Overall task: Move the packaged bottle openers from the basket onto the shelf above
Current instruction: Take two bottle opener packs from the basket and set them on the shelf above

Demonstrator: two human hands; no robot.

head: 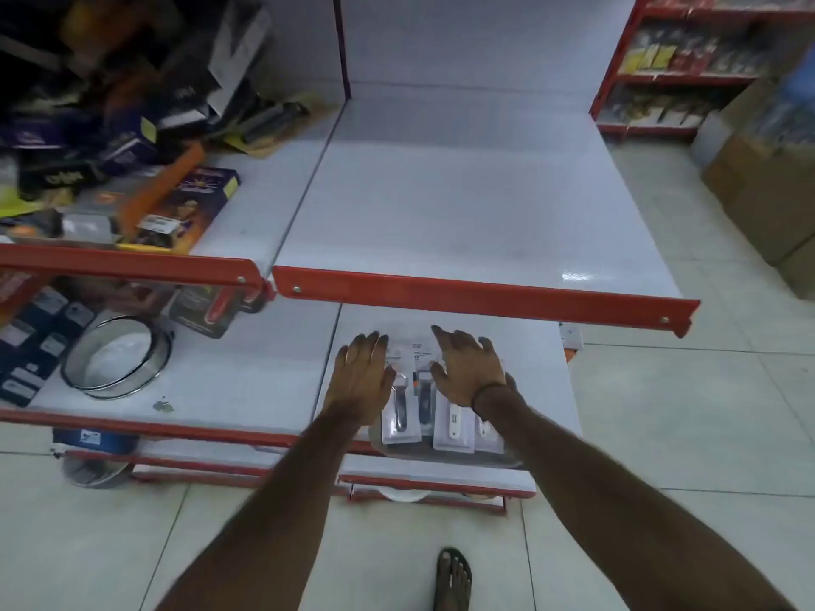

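We have both hands stretched out under the red edge of the upper shelf (485,297), palms down and fingers spread wide, neither one gripping anything. Our left hand (362,373) rests on the white lower shelf (247,377) just beside the leftmost pack, its fingertips touching that pack's edge. Our right hand (469,368), with a dark band (487,392) at the wrist, lies flat over the tops of the packaged bottle openers (423,399). These packs lie side by side in a row on the lower shelf near its front edge: two with dark-handled openers on the left, two with white handles on the right, partly hidden under our right wrist. We cannot tell whether the right palm presses on them or only hovers. The white upper shelf above them is bare on our side. To the left on the lower shelf sits a round metal sieve (117,357), and the upper shelf further left is heaped with assorted boxes (176,205). Below us a sandalled foot (453,579) stands on the pale floor tiles (661,434), and cardboard cartons (767,191) stand at the far right.
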